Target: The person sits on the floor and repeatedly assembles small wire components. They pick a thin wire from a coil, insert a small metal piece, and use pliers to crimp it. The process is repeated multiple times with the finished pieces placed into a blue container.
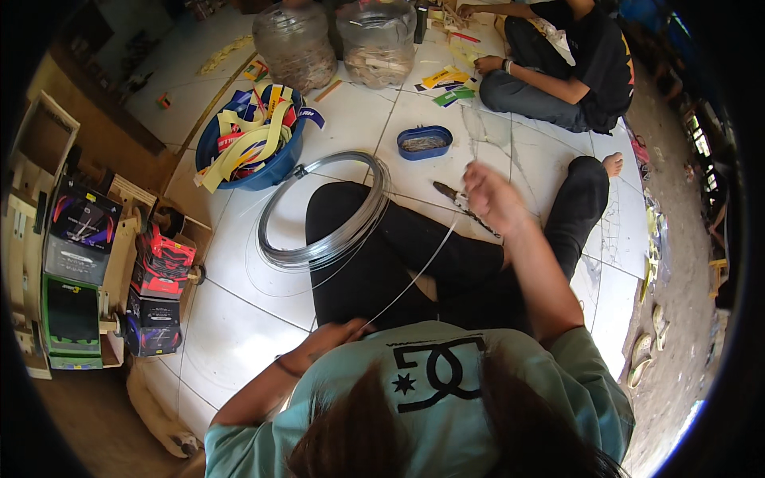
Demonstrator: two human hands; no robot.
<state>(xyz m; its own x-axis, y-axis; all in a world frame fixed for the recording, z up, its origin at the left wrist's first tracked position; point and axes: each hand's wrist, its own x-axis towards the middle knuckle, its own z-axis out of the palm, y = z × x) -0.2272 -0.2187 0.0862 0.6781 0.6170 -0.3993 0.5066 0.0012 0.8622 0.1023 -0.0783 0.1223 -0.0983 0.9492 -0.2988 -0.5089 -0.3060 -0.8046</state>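
Note:
A large coil of silver wire [275, 256] rests over my bent left knee and the floor. My left hand [339, 336] is low against my shirt, its fingers closed around a length of wire [414, 276]. From there the wire runs up and right toward my right hand [496, 199]. That hand is raised and smeared by motion, so its fingers are unclear. Just left of it, a dark, slender tool like pliers [450, 193] lies on the tiles. Beyond sits a blue oval tub [425, 151] with thin metal pieces inside.
A blue basin [279, 163] full of printed strips stands at the far left. Two clear plastic containers [374, 48] hold scraps behind it. Toy trucks [76, 247] line the left side. A seated person [558, 72] works at the far right beside coloured strips [448, 78].

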